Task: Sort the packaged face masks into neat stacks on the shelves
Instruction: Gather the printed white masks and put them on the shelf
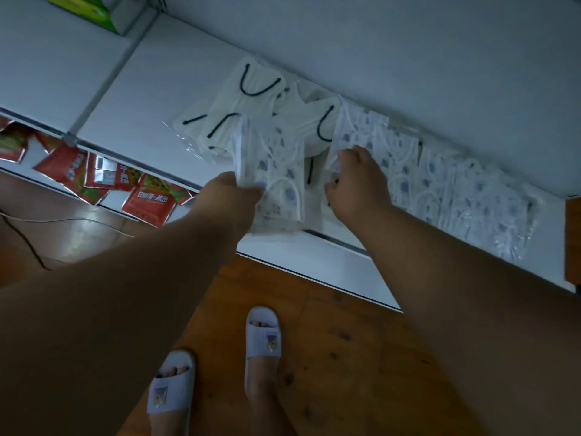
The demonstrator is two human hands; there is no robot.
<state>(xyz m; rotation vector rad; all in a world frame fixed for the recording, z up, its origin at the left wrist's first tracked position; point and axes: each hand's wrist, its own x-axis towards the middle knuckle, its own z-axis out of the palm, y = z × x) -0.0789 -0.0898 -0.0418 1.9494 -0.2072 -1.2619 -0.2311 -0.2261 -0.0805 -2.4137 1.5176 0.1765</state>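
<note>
A white shelf [151, 99] stood over wood flooring [330, 341]. The left hand [234, 191] pinched a printed mask bundle [276, 171] — the right hand [356, 180] gripped another packet [349, 130] just right.

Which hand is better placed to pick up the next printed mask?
The right hand, probably: it already touches a printed mask on the shelf, while the left hand holds a bundle.
</note>
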